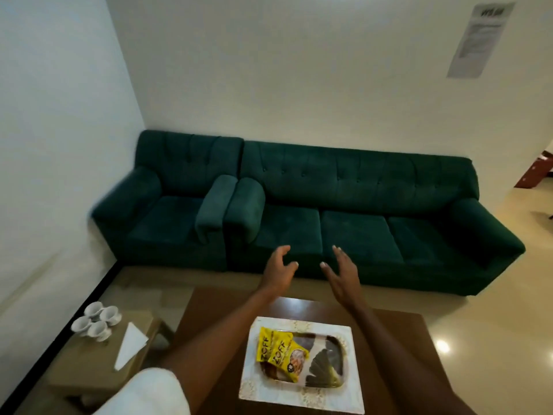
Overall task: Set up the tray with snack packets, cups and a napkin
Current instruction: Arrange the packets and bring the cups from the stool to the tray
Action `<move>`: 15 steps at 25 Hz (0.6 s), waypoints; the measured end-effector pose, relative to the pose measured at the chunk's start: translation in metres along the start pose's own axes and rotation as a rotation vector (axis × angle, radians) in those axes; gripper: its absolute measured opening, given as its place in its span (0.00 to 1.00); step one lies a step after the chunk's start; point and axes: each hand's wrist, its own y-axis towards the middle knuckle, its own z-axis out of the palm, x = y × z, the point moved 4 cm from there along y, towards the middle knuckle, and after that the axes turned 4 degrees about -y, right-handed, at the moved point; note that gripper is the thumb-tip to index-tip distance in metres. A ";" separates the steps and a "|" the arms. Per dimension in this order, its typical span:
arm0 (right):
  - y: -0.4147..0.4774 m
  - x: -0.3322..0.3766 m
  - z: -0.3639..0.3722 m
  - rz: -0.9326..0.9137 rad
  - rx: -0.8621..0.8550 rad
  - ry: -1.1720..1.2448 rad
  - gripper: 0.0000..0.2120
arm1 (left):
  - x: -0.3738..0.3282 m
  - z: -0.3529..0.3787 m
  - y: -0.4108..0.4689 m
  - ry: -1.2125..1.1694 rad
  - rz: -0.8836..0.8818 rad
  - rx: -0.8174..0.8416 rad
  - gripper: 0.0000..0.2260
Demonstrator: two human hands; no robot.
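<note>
Two packets [279,350]: yellow, overlapping, lying on the left half of the tray, in the lower centre of the frame; the print reads "ZOFF".
Tray [299,324]: rectangular, pale patterned rim, dark inner well with a dark fan-shaped figure in its right half; it lies flat on the brown bench.
Bench [398,339]: dark brown, lower centre of the frame, with the tray near its middle.
Cups [96,321]: four white ones, clustered close together at the far end of the side bench, lower left of the frame, well apart from the tray.
Napkin [130,347]: white, folded to a long triangle, lying flat on the side bench just right of and below the cups, not touching them.
Side bench [80,366]: light tan, lower than the brown bench and to its left.
Left hand [278,272]: raised in the middle of the frame beyond the tray's far edge, palm turned inward, fingers [284,250] spread wide and slightly curled, holding nothing.
Right hand [342,278]: beside the left at about the same height, palm facing it, fingers [338,250] straight and apart, holding nothing; the two hands do not touch.
Sleeve [149,393]: white, at the bottom left, on the left arm.
Sofa [359,205]: dark green, against the white wall, filling the middle of the frame behind the hands.
Notice [475,40]: a printed sheet on the wall, upper right; its text is too blurred to read.
</note>
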 end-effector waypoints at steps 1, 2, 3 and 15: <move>0.007 0.015 0.006 -0.008 0.008 -0.030 0.32 | -0.004 -0.023 0.008 0.106 0.038 -0.022 0.25; 0.013 0.027 0.009 -0.015 0.007 -0.065 0.33 | -0.008 -0.041 0.018 0.209 0.076 -0.034 0.26; 0.021 0.036 0.011 -0.022 0.006 -0.108 0.34 | -0.011 -0.055 0.028 0.302 0.106 -0.037 0.28; 0.163 0.102 -0.059 -0.144 -0.066 -0.414 0.36 | -0.083 -0.084 0.131 0.595 0.233 -0.072 0.34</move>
